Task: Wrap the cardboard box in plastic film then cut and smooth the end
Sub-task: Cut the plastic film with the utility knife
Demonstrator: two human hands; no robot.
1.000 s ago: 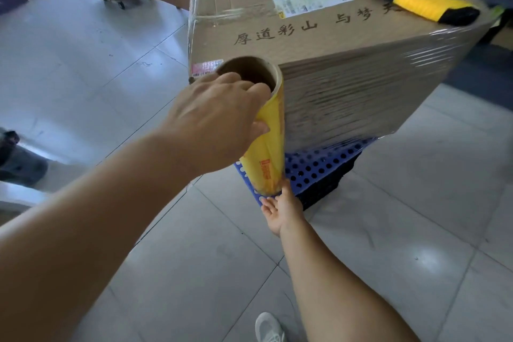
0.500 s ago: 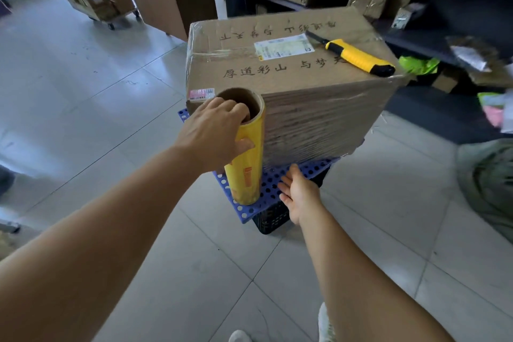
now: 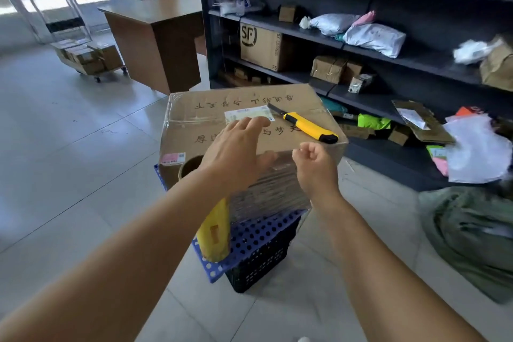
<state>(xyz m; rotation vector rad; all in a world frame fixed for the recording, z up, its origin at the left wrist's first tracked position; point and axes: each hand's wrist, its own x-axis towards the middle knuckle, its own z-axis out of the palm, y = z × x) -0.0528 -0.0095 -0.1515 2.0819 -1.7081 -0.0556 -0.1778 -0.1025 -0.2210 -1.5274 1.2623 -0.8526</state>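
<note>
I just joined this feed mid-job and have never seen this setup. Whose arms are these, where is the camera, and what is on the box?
No machine here: a person works bare-handed, filmed by a wide-angle camera on their head, looking down. The left hand reaches open over the cardboard box, holding nothing. The right hand is curled near the box's right corner; whether it pinches film cannot be told. A yellow utility knife lies on the box. The yellow film roll stands against the box's near side, on a blue perforated board.

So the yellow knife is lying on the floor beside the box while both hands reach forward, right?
Not quite. The head view shows the knife lying on top of the box, near its right edge, not on the floor. Both hands do reach forward.
</note>
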